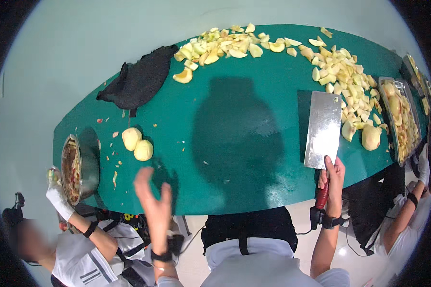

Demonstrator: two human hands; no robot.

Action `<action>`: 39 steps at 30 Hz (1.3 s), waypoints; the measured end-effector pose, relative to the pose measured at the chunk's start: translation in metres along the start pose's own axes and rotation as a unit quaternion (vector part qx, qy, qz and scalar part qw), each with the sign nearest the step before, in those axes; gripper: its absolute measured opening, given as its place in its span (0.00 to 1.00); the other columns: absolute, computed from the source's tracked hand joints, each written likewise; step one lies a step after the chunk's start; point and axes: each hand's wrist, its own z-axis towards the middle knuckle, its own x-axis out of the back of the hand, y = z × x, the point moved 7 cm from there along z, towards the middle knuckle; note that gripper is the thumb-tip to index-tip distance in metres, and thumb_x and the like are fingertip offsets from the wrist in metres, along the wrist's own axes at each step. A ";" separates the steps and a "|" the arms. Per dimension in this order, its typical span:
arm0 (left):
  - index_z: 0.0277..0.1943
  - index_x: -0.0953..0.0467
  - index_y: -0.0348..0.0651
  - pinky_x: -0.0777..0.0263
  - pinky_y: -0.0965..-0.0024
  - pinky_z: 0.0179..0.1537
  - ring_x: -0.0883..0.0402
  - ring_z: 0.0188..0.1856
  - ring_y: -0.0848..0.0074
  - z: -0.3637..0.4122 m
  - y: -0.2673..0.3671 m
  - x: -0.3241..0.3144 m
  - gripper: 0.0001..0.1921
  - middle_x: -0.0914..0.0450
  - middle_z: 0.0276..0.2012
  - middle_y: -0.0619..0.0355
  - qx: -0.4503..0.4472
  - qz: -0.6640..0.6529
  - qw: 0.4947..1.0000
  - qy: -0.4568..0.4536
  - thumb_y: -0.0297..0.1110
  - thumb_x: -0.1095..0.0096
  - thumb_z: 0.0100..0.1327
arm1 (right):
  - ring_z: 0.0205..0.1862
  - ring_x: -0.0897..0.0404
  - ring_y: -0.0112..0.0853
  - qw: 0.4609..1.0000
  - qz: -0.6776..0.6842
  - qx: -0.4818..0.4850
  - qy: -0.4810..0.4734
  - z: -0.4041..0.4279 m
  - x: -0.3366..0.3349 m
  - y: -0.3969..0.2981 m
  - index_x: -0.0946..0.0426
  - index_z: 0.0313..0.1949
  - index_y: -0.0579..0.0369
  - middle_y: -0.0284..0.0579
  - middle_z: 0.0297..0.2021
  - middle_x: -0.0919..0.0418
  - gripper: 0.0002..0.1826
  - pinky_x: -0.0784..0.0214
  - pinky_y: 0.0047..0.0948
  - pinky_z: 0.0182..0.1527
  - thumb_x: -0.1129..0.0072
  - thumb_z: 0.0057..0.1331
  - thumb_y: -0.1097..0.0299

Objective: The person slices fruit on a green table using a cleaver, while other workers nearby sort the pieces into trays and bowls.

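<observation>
In my right hand [332, 175] is a cleaver [322, 129] with a red handle, its broad metal blade over the green tabletop [237, 143] beside a heap of cut pale fruit pieces [348, 82]. A whole peeled fruit [371, 137] rests at the near end of that heap. My left hand [153, 201] hovers over the near left part of the table with its fingers apart, holding nothing. Just beyond it two peeled round fruits [143, 150] touch each other. More cut pieces [215, 46] lie along the far edge.
A black cloth cap [140, 82] lies at the far left edge. A metal bowl [89, 172] with peelings stands at the left, near a co-worker's white-gloved hand [59, 197]. At the right is a clear tray [415, 107] of cut fruit, near another co-worker's gloved hand [423, 165].
</observation>
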 end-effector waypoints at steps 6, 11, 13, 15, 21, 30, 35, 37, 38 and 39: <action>0.66 0.44 0.30 0.41 0.55 0.66 0.37 0.65 0.49 0.073 -0.075 -0.002 0.40 0.39 0.63 0.39 0.041 0.011 0.992 0.117 0.27 0.26 0.55 | 0.08 0.40 0.18 1.000 -0.005 0.014 0.023 -0.001 0.000 -0.003 0.27 0.41 0.56 0.29 0.10 0.37 0.12 0.46 0.19 0.11 0.45 0.73 0.59; 0.66 0.42 0.33 0.39 0.57 0.64 0.35 0.63 0.50 0.069 -0.060 -0.040 0.37 0.37 0.59 0.40 0.050 -0.008 0.996 0.080 0.26 0.28 0.57 | 0.08 0.40 0.17 0.998 -0.030 0.014 0.045 0.000 0.000 -0.001 0.27 0.42 0.55 0.28 0.10 0.38 0.12 0.47 0.18 0.11 0.45 0.74 0.59; 0.64 0.40 0.36 0.38 0.58 0.63 0.33 0.62 0.52 0.065 -0.049 -0.039 0.34 0.36 0.58 0.42 0.049 -0.017 0.996 0.072 0.24 0.30 0.57 | 0.08 0.40 0.18 0.998 -0.032 -0.005 0.062 -0.001 0.000 0.000 0.27 0.42 0.54 0.28 0.10 0.38 0.12 0.47 0.18 0.11 0.45 0.73 0.58; 0.61 0.38 0.38 0.34 0.56 0.60 0.30 0.59 0.49 0.065 -0.033 -0.037 0.31 0.34 0.57 0.43 0.017 -0.022 0.998 0.055 0.21 0.31 0.56 | 0.08 0.40 0.18 0.998 -0.033 0.000 0.055 0.000 -0.002 -0.003 0.27 0.42 0.54 0.28 0.10 0.38 0.12 0.47 0.18 0.11 0.45 0.73 0.58; 0.57 0.33 0.38 0.30 0.60 0.55 0.25 0.53 0.53 0.068 0.006 -0.052 0.29 0.28 0.50 0.46 -0.080 -0.047 0.993 -0.071 0.19 0.29 0.52 | 0.08 0.40 0.17 0.997 -0.046 -0.004 0.054 0.000 -0.004 -0.003 0.28 0.40 0.54 0.28 0.10 0.38 0.11 0.48 0.18 0.12 0.45 0.73 0.59; 0.53 0.29 0.34 0.19 0.70 0.41 0.15 0.41 0.66 0.066 -0.019 -0.069 0.19 0.18 0.44 0.47 0.076 -0.363 0.919 -0.136 0.33 0.32 0.63 | 0.08 0.39 0.17 0.998 -0.050 0.009 0.031 0.004 -0.005 -0.002 0.28 0.39 0.53 0.28 0.10 0.37 0.12 0.48 0.18 0.11 0.45 0.74 0.58; 0.58 0.30 0.30 0.16 0.71 0.36 0.15 0.36 0.64 0.045 -0.011 -0.086 0.28 0.19 0.45 0.41 0.234 -0.654 0.663 -0.281 0.51 0.54 0.75 | 0.08 0.39 0.18 0.997 -0.037 0.008 0.060 0.005 0.000 0.001 0.28 0.39 0.53 0.28 0.10 0.38 0.12 0.48 0.18 0.11 0.45 0.73 0.57; 0.56 0.29 0.29 0.16 0.71 0.32 0.16 0.32 0.63 0.040 -0.006 -0.092 0.32 0.19 0.42 0.40 0.262 -0.651 0.643 -0.306 0.57 0.60 0.75 | 0.08 0.39 0.18 0.998 -0.039 0.015 0.048 0.005 -0.002 0.001 0.28 0.39 0.53 0.28 0.10 0.38 0.13 0.47 0.19 0.11 0.45 0.73 0.57; 0.55 0.29 0.30 0.17 0.72 0.30 0.17 0.31 0.65 0.040 -0.007 -0.094 0.30 0.18 0.41 0.41 0.264 -0.621 0.672 -0.305 0.56 0.58 0.75 | 0.08 0.39 0.18 0.998 -0.041 0.015 0.048 0.005 -0.001 0.000 0.29 0.39 0.53 0.28 0.10 0.38 0.13 0.47 0.19 0.11 0.44 0.73 0.57; 0.54 0.28 0.30 0.19 0.73 0.29 0.17 0.30 0.67 0.040 -0.007 -0.096 0.29 0.18 0.39 0.43 0.259 -0.590 0.701 -0.307 0.55 0.56 0.75 | 0.08 0.38 0.18 0.998 -0.045 0.019 0.042 0.005 -0.002 0.000 0.29 0.39 0.54 0.28 0.10 0.38 0.14 0.47 0.19 0.11 0.44 0.73 0.56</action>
